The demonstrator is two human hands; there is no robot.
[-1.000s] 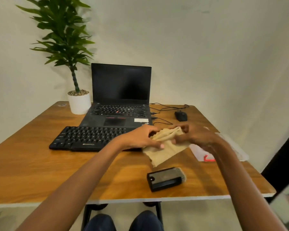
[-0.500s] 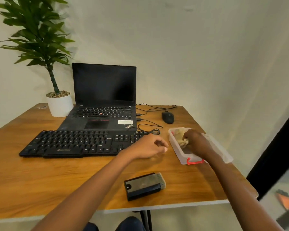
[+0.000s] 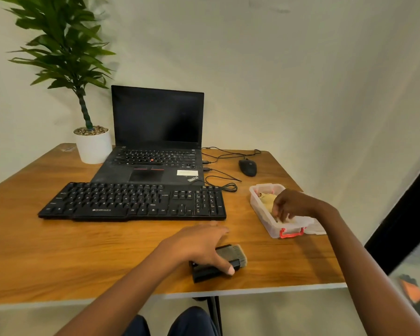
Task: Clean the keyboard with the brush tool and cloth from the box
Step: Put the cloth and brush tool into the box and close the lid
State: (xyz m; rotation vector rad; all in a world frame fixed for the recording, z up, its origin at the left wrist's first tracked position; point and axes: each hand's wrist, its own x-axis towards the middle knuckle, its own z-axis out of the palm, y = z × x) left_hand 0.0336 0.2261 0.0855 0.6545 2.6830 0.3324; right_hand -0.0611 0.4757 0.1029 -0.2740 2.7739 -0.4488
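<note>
Where it hovered before, left hand now grasping brush tool, right hand still pinching cloth in box.

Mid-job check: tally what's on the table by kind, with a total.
Computer gear: 3 (laptop, keyboard, mouse)
Cleaning kit: 3 (brush, cloth, box)
Plants: 1 (plant)
Total: 7

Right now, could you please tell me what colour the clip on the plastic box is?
The clip is red; the head view shows it.
</note>
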